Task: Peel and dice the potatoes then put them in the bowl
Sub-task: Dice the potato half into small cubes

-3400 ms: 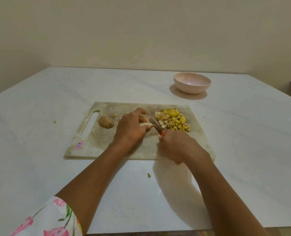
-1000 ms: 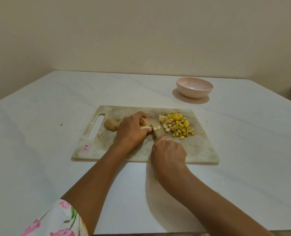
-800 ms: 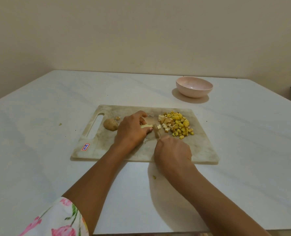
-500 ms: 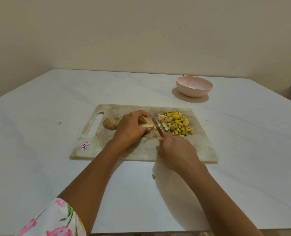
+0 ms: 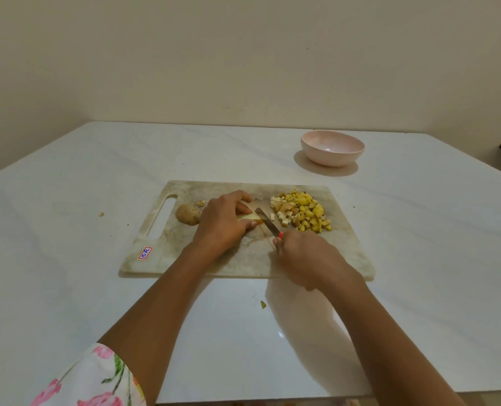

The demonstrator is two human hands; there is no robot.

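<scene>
My left hand (image 5: 224, 222) curls over a potato piece (image 5: 248, 217) on the board (image 5: 243, 259), pinning it down. My right hand (image 5: 305, 259) grips the knife (image 5: 268, 224), blade angled just right of that piece. Dice (image 5: 303, 211) are heaped at the board's far right (a few strays beside the blade); a whole potato (image 5: 187, 214) waits left. The bowl (image 5: 332, 148) sits beyond.

Bare forearms; left arm short white sleeve (image 5: 97, 379), pink-green floral print.
</scene>
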